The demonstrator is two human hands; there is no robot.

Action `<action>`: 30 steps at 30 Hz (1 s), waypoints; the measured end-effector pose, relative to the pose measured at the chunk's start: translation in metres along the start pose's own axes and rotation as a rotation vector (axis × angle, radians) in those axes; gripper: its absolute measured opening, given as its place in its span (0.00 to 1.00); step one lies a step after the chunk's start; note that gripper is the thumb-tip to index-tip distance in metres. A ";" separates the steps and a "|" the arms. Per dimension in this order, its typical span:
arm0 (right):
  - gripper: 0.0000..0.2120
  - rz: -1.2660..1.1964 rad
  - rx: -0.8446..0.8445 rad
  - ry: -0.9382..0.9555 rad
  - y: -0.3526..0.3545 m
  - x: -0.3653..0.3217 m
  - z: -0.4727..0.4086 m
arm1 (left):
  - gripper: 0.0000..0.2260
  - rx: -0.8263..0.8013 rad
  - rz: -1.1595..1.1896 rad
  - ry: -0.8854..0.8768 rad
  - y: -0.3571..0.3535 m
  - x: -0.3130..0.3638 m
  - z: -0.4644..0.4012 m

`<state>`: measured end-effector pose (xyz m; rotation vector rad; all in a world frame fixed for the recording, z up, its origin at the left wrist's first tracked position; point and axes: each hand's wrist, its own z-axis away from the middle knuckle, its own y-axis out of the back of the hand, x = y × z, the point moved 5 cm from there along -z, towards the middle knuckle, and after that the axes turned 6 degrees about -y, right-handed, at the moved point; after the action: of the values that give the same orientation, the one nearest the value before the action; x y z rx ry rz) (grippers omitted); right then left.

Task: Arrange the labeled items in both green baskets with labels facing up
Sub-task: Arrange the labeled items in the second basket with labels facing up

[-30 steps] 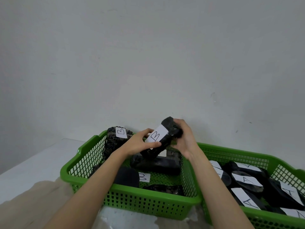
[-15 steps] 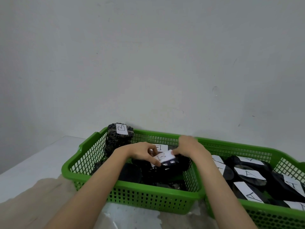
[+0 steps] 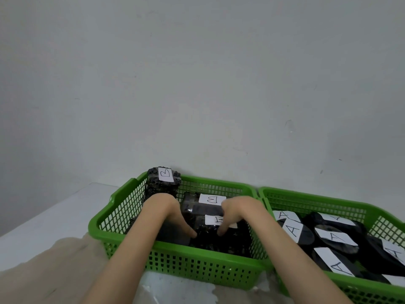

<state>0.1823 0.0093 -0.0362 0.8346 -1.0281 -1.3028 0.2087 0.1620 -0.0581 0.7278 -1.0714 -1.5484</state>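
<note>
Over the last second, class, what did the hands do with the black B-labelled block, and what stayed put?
Both hands lowered the block from above the left basket into it, label up. The left hand and right hand now rest on it with fingers spread; whether they have let go is unclear. The tall B item in the far corner and the A-labelled items in the right basket stayed put.

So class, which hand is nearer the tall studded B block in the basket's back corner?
Left hand: just below the block. Right hand lies farther right.
</note>
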 end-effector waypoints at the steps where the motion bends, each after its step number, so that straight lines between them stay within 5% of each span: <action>1: 0.26 -0.072 0.059 0.046 0.010 -0.004 0.001 | 0.42 -0.053 0.017 0.000 -0.008 0.002 0.002; 5: 0.27 -0.585 0.349 0.286 0.038 -0.032 0.002 | 0.33 -0.029 0.163 -0.092 -0.023 0.007 0.004; 9: 0.23 -1.025 0.512 0.297 0.033 -0.036 -0.005 | 0.31 0.290 0.516 -0.231 0.013 -0.018 0.024; 12: 0.26 -1.333 0.233 0.214 0.024 -0.033 -0.012 | 0.36 0.550 1.058 -0.227 0.031 -0.048 0.036; 14: 0.27 -1.474 -0.075 0.247 0.016 -0.042 -0.009 | 0.36 0.527 1.244 -0.250 0.029 -0.052 0.037; 17: 0.19 -1.552 -0.257 0.364 0.009 -0.054 -0.006 | 0.37 0.452 1.179 -0.289 0.024 -0.048 0.038; 20: 0.08 -1.478 -0.175 0.397 0.009 -0.052 -0.007 | 0.34 0.426 0.858 -0.232 0.023 -0.055 0.042; 25: 0.23 -1.495 -0.158 0.426 0.008 -0.048 -0.012 | 0.11 0.157 0.459 -0.152 0.009 -0.063 0.046; 30: 0.20 -1.111 -0.150 0.442 -0.002 -0.058 -0.010 | 0.12 0.060 0.527 -0.151 0.002 -0.067 0.050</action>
<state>0.1924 0.0659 -0.0487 1.5857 -0.0341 -1.9269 0.1827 0.2392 -0.0411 0.3283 -1.3020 -1.1311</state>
